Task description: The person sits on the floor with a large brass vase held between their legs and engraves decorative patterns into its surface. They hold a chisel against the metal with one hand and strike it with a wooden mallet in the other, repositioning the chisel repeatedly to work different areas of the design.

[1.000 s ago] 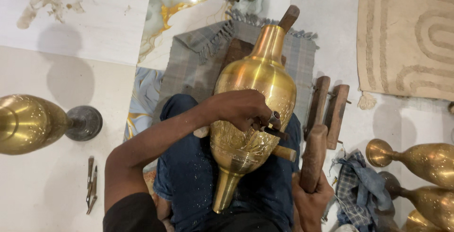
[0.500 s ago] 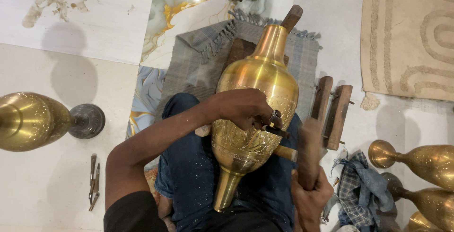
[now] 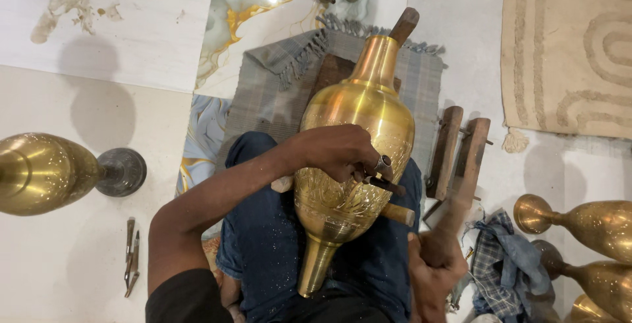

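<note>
While the big brass vase [image 3: 359, 158] lies across the person's lap at screen centre, neck toward 12 o'clock, only its lower belly looks engraved; the upper body and neck are plain and smooth, so I'd guess plenty is left to do. At 5 o'clock the right hand [image 3: 431, 277] is wrapped tight round a wooden mallet [image 3: 461, 194]. Over the belly, the left hand [image 3: 339, 152] is pinching a small chisel [image 3: 382, 183] against the pattern. More brass vases [image 3: 579, 221] wait at 4 o'clock.
</note>
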